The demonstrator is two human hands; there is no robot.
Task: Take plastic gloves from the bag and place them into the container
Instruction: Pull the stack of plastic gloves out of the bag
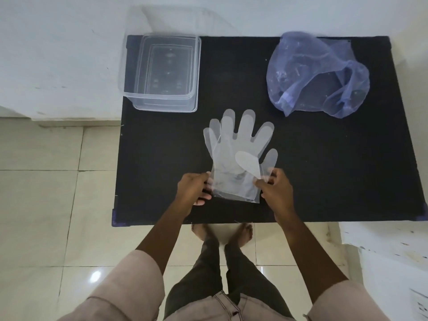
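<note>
Clear plastic gloves (pixel 238 147) lie stacked and slightly fanned on the black table (pixel 324 181), fingers pointing away from me. My left hand (pixel 193 189) pinches the cuff edge on the left side. My right hand (pixel 275 188) pinches the cuff edge on the right. A crumpled blue plastic bag (pixel 317 75) lies at the back right of the table, apart from the gloves. The clear rectangular container (pixel 162 72) stands open at the back left corner, with nothing visible inside.
The table stands against a white wall over a pale tiled floor (pixel 46 205). My bare feet (pixel 222 232) show just under the near edge. A white ledge (pixel 393 251) sits at the lower right.
</note>
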